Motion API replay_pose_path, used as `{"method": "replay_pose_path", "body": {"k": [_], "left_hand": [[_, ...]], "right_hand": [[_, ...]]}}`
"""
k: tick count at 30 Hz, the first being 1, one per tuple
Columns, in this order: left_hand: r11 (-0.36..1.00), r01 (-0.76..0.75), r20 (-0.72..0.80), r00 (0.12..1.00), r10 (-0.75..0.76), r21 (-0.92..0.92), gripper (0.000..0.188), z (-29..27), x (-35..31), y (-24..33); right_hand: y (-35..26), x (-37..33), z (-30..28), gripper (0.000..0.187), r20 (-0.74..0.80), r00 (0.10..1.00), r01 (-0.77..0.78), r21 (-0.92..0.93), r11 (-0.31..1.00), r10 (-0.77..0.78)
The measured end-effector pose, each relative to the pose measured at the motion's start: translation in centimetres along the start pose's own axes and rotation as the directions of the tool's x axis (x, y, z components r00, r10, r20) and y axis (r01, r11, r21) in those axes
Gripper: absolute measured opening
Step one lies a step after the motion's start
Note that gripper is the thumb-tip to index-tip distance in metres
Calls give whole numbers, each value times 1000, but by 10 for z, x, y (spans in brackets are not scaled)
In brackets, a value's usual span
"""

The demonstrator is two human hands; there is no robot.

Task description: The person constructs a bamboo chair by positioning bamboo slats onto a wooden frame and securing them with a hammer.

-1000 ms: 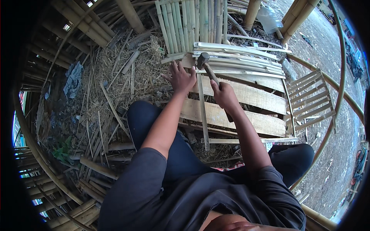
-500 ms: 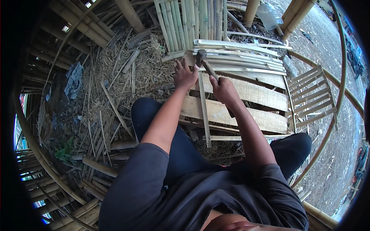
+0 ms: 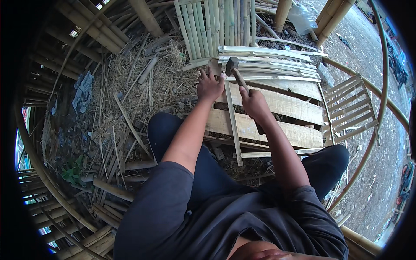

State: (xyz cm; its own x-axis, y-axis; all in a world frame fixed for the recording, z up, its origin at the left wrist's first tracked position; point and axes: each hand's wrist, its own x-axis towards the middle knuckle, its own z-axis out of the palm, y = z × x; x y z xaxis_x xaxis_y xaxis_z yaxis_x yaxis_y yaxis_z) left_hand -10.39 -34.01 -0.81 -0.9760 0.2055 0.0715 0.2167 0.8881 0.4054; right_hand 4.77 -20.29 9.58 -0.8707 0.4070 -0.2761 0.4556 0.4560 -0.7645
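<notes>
My right hand [image 3: 255,104] is closed round the wooden handle of a hammer [image 3: 239,78]. The dark hammer head stands over the near left end of a stack of pale bamboo strips [image 3: 277,78]. Just left of it my left hand [image 3: 210,89] rests at the corner of the work, its fingers apart and its thumb close to the hammer head. No nail can be made out. A thin cross strip [image 3: 232,125] runs from that corner toward me, over wide wooden boards [image 3: 271,128] lying between my knees.
A panel of upright bamboo slats [image 3: 216,28] stands at the far side. On the right lies a small slatted rack [image 3: 350,108] beside a curved bamboo pole [image 3: 376,125]. Straw and scraps [image 3: 151,82] cover the ground at left. A clear plastic container [image 3: 302,19] is far right.
The hammer head has shifted slightly right and toward me, with my right hand following. The near end of the cross strip has moved a little right. My left hand has barely moved.
</notes>
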Motion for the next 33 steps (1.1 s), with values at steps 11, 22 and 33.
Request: {"method": "replay_pose_path", "body": {"k": [11, 22, 33], "left_hand": [[999, -4, 10, 1000, 3, 53, 78, 0, -2, 6], [997, -25, -5, 1000, 26, 73, 79, 1, 1, -1], [998, -5, 64, 998, 1, 58, 78, -4, -1, 3]], "right_hand": [[21, -2, 10, 63, -128, 976, 146, -202, 969, -174], [17, 4, 9, 61, -47, 997, 67, -3, 998, -67], [19, 2, 14, 60, 0, 1000, -9, 101, 995, 9]]}}
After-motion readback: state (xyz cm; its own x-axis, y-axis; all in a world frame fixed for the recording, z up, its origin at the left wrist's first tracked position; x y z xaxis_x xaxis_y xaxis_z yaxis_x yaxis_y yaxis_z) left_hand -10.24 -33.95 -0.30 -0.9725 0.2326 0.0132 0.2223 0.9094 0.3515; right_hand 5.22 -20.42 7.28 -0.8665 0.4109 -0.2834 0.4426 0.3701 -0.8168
